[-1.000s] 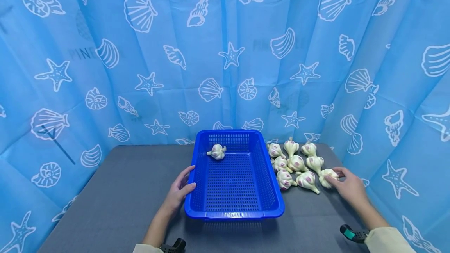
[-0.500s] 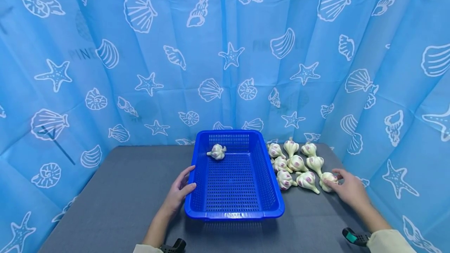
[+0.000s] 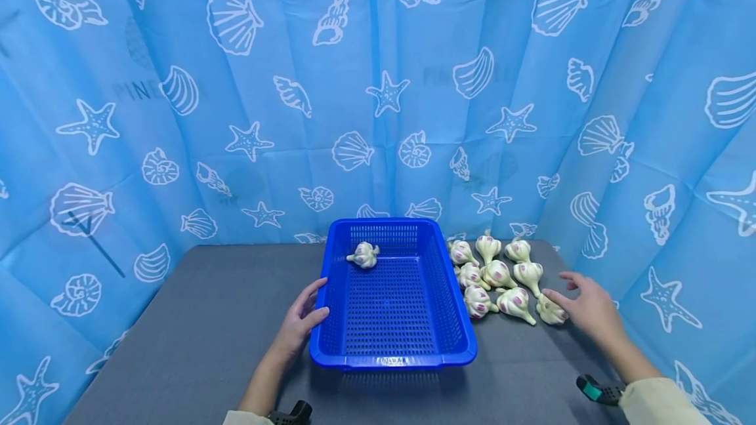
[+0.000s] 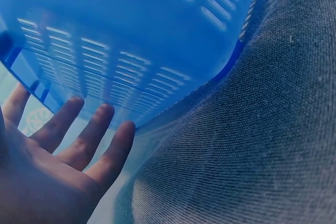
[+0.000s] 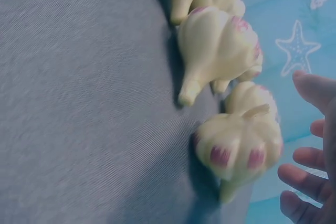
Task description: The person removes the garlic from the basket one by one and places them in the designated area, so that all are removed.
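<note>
A blue plastic basket (image 3: 425,358) stands mid-table, with one garlic bulb (image 3: 363,255) in its far left corner. My left hand (image 3: 295,326) rests at the basket's left side, thumb at the rim; the left wrist view shows the fingers (image 4: 94,137) spread and nearly straight along the slotted outer wall. At the right, my right hand (image 3: 593,310) hovers beside the nearest garlic bulb (image 3: 552,311), its thumb overlapping that bulb in the head view. From the right wrist, the spread fingers (image 5: 304,179) appear apart from the purple-marked bulb (image 5: 239,145), holding nothing.
Several more garlic bulbs (image 3: 498,274) lie in a cluster between the basket and my right hand. The grey cloth-covered table (image 3: 224,320) extends to both sides. Behind it hangs a blue curtain (image 3: 307,169) with white shell prints.
The right hand held the outermost bulb, turned it in place and has let go, its fingers now spread and slightly raised. The left hand and basket have stayed put.
</note>
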Available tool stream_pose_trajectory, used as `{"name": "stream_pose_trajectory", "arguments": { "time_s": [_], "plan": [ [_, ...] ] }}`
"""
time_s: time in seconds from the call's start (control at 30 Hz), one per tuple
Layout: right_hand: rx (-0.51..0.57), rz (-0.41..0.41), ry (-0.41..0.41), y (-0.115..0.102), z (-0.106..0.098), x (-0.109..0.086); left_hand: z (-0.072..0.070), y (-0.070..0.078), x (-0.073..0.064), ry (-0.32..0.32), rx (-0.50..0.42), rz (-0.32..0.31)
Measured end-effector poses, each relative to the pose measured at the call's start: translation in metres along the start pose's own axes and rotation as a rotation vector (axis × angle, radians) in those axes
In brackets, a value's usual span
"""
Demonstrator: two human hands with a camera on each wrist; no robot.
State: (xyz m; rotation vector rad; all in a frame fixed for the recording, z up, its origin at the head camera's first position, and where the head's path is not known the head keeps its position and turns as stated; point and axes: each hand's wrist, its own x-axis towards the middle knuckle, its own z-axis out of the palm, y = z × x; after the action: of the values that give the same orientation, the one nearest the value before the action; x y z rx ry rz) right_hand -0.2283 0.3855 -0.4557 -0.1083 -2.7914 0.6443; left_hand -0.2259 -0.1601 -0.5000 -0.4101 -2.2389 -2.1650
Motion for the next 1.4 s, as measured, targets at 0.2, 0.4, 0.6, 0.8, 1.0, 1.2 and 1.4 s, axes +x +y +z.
{"name": "stream_pose_trajectory", "arguments": {
  "time_s": [0.2,0.4,0.6,0.8,1.0,1.2,1.4],
  "plan": [
    [0.016,-0.024,0.038,-0.015,-0.005,0.009,0.0,0.001,0.0,-0.002,-0.006,0.008],
    [0.017,-0.053,0.078,-0.033,-0.008,0.022,0.001,0.005,-0.001,-0.003,-0.023,-0.013],
    [0.046,-0.092,0.117,-0.051,-0.008,0.031,0.001,0.004,-0.002,0.006,-0.031,-0.01],
    [0.084,-0.148,0.155,-0.068,-0.004,0.041,0.001,0.004,-0.002,0.005,-0.038,-0.003],
    [0.103,-0.193,0.156,-0.084,0.004,0.052,0.001,0.005,-0.001,0.0,-0.046,-0.006],
    [0.115,-0.185,0.102,-0.103,0.009,0.06,0.0,0.002,0.0,-0.005,-0.031,0.004],
    [0.112,-0.221,0.072,-0.12,0.015,0.065,0.0,0.001,0.0,-0.003,-0.016,-0.001]
  ]
}}
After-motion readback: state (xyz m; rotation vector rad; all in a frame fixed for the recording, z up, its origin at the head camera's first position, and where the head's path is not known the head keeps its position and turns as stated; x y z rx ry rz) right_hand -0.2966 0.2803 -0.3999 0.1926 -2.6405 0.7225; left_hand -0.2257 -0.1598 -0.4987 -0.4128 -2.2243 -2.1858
